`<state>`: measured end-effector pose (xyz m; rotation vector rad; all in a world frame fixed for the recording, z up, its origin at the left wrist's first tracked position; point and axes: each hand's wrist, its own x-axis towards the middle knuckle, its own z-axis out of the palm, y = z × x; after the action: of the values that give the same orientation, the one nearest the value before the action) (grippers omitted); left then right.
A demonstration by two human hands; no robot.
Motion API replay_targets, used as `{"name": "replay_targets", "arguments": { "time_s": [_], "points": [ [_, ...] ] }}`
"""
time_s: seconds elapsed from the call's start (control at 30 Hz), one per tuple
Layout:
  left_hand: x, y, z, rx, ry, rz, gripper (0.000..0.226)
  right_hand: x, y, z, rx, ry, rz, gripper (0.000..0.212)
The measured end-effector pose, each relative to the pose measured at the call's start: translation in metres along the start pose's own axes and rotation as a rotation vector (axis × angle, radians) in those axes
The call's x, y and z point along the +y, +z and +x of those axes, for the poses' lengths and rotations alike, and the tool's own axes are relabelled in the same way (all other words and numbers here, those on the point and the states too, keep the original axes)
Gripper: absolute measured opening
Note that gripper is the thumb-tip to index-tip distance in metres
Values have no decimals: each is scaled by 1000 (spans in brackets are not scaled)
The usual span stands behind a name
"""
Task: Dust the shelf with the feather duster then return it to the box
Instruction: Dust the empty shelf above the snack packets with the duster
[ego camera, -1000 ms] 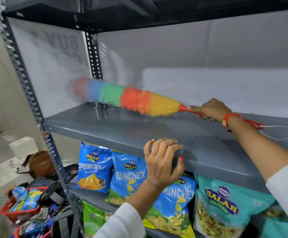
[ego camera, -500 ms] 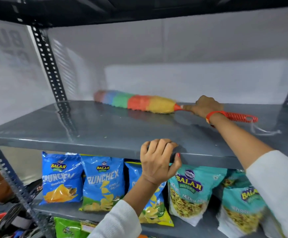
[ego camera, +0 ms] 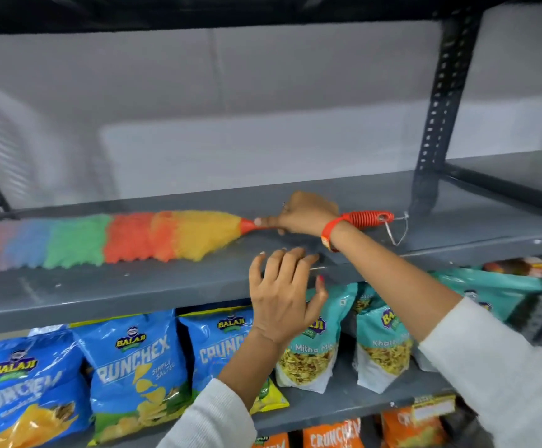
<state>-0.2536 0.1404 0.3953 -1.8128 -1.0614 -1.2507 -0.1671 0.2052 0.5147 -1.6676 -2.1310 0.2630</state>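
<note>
A rainbow feather duster lies flat along the grey metal shelf, its fluffy head pointing left. My right hand is shut on its red handle, whose ribbed end and wire loop stick out past my wrist. My left hand hovers at the shelf's front edge with fingers spread, holding nothing. The box is out of view.
A dark slotted upright stands at the shelf's right rear. Blue chip bags and teal snack bags fill the shelf below, orange bags under those. A white wall backs the shelf, and another board sits overhead.
The duster has swept from the back of the shelf toward the front and left. My left hand has lifted off the shelf edge and spread its fingers. My view has shifted right.
</note>
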Motion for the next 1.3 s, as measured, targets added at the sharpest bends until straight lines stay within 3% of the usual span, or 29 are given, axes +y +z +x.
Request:
{"name": "replay_targets", "arguments": {
  "time_s": [0.3,0.6,0.7,0.83,0.97,1.17,1.3],
  "points": [
    [60,29,22,-173,80,-64,27,81,-54,-59,216,376,-141,61],
    [137,67,47,-291,136,-174,27,184,-107,-148,404,788,-211,78],
    [154,77,54,-281,146,-196,30,208,-120,-172,426,867,-265,85],
    [157,91,50,-187,180,-141,30,228,-136,-204,553,966,-423,73],
    [156,98,46,-93,197,-101,23,234,-141,-224,673,984,-680,42],
    [158,96,45,-90,144,-121,24,240,-104,-236,678,947,-626,48],
    [168,93,34,-134,135,-192,40,245,-74,-249,629,919,-588,37]
  ]
}}
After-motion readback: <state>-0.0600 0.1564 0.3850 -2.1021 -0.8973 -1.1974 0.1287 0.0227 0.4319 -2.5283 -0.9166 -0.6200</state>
